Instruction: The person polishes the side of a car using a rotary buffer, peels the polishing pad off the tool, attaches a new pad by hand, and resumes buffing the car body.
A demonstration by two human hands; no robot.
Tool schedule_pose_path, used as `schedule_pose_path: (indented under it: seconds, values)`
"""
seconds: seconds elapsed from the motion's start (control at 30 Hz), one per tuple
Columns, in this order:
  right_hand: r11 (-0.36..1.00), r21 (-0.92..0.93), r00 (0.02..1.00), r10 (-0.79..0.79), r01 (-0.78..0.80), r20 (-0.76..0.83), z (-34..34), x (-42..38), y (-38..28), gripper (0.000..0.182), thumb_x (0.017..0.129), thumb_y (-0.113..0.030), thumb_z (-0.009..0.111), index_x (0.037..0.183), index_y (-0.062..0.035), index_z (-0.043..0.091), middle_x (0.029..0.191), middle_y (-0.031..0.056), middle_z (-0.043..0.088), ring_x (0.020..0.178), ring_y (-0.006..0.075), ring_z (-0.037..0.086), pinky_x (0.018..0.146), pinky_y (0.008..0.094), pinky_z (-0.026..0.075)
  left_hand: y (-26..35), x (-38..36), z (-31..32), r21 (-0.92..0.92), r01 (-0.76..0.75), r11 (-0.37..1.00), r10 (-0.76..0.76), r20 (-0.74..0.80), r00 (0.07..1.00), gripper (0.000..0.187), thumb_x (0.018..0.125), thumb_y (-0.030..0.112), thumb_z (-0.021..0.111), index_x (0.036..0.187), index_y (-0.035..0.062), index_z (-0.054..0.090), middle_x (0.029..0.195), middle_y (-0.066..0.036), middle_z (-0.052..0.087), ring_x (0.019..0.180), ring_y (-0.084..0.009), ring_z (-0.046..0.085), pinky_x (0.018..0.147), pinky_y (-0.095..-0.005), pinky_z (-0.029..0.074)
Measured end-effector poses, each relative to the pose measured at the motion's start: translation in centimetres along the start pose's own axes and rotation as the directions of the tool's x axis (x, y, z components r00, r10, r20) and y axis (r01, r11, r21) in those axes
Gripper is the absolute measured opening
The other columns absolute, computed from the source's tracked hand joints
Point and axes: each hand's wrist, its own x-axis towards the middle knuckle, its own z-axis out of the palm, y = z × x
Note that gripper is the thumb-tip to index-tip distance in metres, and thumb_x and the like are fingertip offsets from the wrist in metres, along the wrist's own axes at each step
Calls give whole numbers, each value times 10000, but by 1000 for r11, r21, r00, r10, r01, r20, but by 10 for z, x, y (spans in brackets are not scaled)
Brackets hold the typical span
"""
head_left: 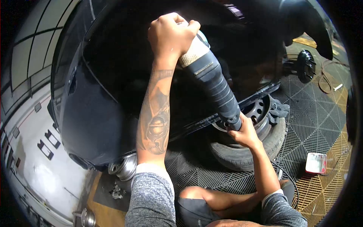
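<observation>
A long black power tool with a pale head end slants across the dark car body panel. At its upper end my left hand is closed around the tool's head, with the forearm stretched forward. The lower, narrower end is wrapped by the fingers of my right hand. The tool's working face is hidden behind my left hand and the head. Just beyond my right hand, a tire on a steel wheel lies flat beneath the car's lower edge.
A dark glove rests on the tire. A metal wheel lies under the car at left. At right are a red-and-white container, a wheel hub and a looped cable. A black cord runs beside my right arm.
</observation>
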Motion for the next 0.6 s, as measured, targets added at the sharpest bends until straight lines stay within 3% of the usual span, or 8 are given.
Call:
schedule_pose_path:
  seconds: [0.1, 0.27, 0.3, 0.33, 0.43, 0.47, 0.57, 0.6]
  values:
    - [999, -21, 997, 50, -49, 65, 29, 3, -1, 628, 696, -60, 698, 1312, -23, 580, 1022, 255, 723, 1050, 353, 718, 928, 376, 525, -33, -20, -29, 11, 10, 1000, -10, -41, 999, 301, 732, 342, 751, 776, 44, 759, 762, -168, 741, 711, -305, 744, 702, -373, 584]
    - [997, -75, 984, -22, 36, 179, 73, 9, -12, 707, 702, -68, 705, 1388, -40, 533, 996, 277, 710, 1007, 421, 700, 894, 412, 544, -89, -46, -79, 25, 60, 998, -58, -86, 995, 281, 758, 302, 783, 777, 25, 742, 727, -143, 729, 668, -237, 720, 669, -342, 548]
    - [998, -67, 983, 7, 6, 186, 83, 10, -16, 648, 725, -48, 705, 1353, 0, 554, 1020, 222, 734, 1019, 293, 728, 919, 373, 525, -98, -50, -91, 25, 90, 996, -88, -91, 992, 282, 762, 300, 785, 779, 22, 740, 724, -139, 728, 670, -223, 716, 672, -337, 544]
    - [998, -66, 981, 6, 7, 192, 93, 11, -20, 648, 725, -48, 705, 1353, 0, 554, 1020, 222, 734, 1019, 293, 728, 919, 373, 525, -106, -54, -102, 25, 119, 993, -116, -97, 988, 284, 765, 299, 786, 780, 19, 739, 721, -134, 726, 672, -209, 712, 675, -331, 541]
    - [996, -80, 961, -17, 40, 277, 123, 21, -31, 697, 723, -66, 696, 1397, -34, 521, 945, 245, 719, 921, 393, 726, 847, 393, 550, -144, -64, -136, 48, 157, 986, -150, -120, 981, 294, 805, 300, 789, 823, 9, 750, 727, -112, 727, 685, -159, 687, 681, -315, 523]
    - [996, -71, 955, -24, 47, 295, 134, 24, -34, 717, 717, -63, 697, 1409, -43, 512, 919, 251, 713, 895, 388, 729, 818, 401, 555, -155, -67, -148, 55, 185, 981, -177, -124, 976, 296, 812, 300, 789, 834, 7, 753, 730, -105, 728, 689, -149, 679, 680, -311, 516]
    - [968, -130, 930, -161, 213, 331, 167, 33, -34, 948, 668, -110, 755, 1527, -63, 357, 810, 281, 680, 791, 442, 696, 760, 506, 567, -195, -78, -179, 88, 240, 967, -225, -152, 962, 288, 838, 285, 779, 842, -1, 753, 730, -69, 720, 697, -112, 636, 669, -298, 489]
    - [976, -172, 918, -57, 134, 392, 172, 36, -46, 958, 679, -112, 747, 1542, -80, 332, 815, 279, 682, 794, 448, 692, 769, 514, 567, -215, -81, -188, 63, 254, 965, -243, -144, 959, 273, 847, 263, 767, 837, -9, 749, 728, -66, 716, 705, -106, 633, 677, -293, 487]
